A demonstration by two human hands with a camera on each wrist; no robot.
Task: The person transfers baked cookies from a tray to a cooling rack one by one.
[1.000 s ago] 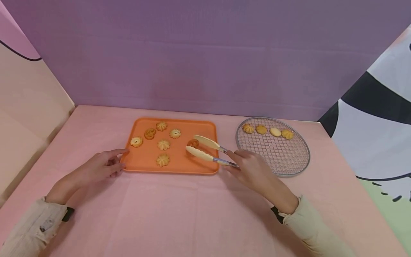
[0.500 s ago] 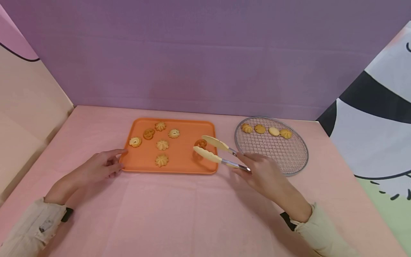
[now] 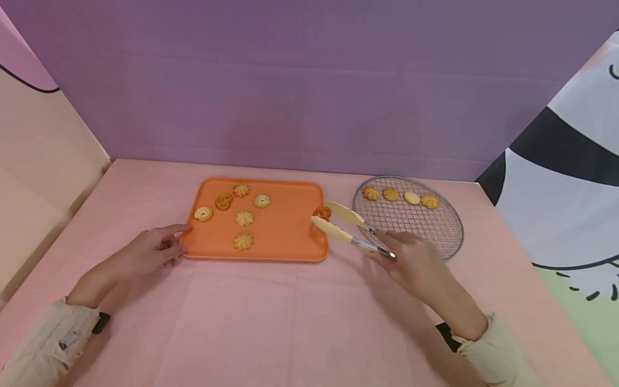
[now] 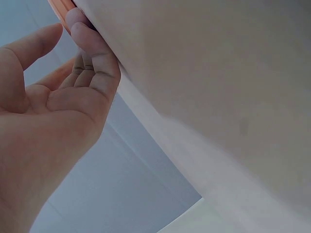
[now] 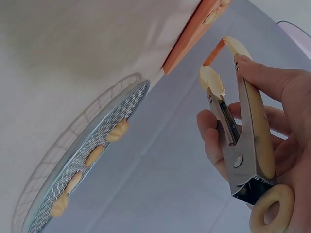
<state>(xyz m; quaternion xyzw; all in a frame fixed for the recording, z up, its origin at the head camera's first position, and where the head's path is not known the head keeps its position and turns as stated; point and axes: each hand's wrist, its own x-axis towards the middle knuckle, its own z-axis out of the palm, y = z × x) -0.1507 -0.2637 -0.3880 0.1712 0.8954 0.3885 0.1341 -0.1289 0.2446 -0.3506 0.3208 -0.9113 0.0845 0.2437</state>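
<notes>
In the head view my right hand (image 3: 416,266) grips a pair of tongs (image 3: 355,242) with cream-coloured tips. Between the tips is a brown pretzel-shaped cookie (image 3: 322,213), raised over the right side of an orange tray (image 3: 285,247). The right wrist view shows the fingers wrapped about the tongs (image 5: 248,141), with the cookie (image 5: 214,52) seen edge-on. My left hand (image 3: 145,252) touches the tray's left edge, thumb and forefinger apart. On the tray lie several cookies, among them a star-shaped one (image 3: 243,241), another pretzel-shaped one (image 3: 224,202) and a round one (image 3: 203,213).
Right of the tray stands a round wire rack (image 3: 411,231). Along its far side sit several cookies, including a pale oval one (image 3: 412,198) and a star-shaped one (image 3: 430,201). A pink cloth (image 3: 271,322) covers the table, and a purple wall (image 3: 309,97) rises behind.
My right hand has moved right with the tongs, carrying the pretzel-shaped cookie from over the tray toward its right edge. My left hand has stayed at the tray's left edge.
</notes>
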